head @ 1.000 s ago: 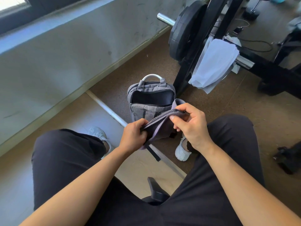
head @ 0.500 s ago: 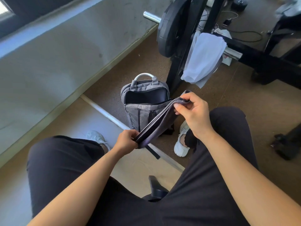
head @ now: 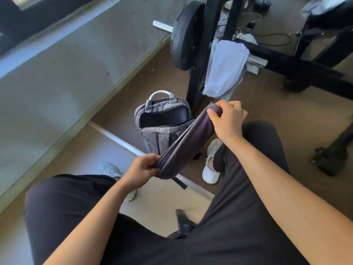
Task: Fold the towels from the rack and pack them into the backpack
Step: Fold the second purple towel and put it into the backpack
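A folded dark purple towel [head: 188,144] is stretched between my hands above my knees. My left hand [head: 141,170] grips its near end and my right hand [head: 227,119] pinches its far end. Just behind the towel stands a grey backpack [head: 152,136] on the floor, its top compartment unzipped and gaping. A white towel [head: 225,67] hangs over the barbell on the black rack [head: 198,77] beyond the backpack.
A black weight plate [head: 184,35] sits on the barbell at the rack's left. A grey wall runs along the left. A white strip crosses the floor by my white shoes [head: 211,165]. Cables and black equipment lie at the back right.
My hands have drawn apart, pulling the purple towel out longer. My right hand has risen toward the rack and my left has dropped toward my lap.
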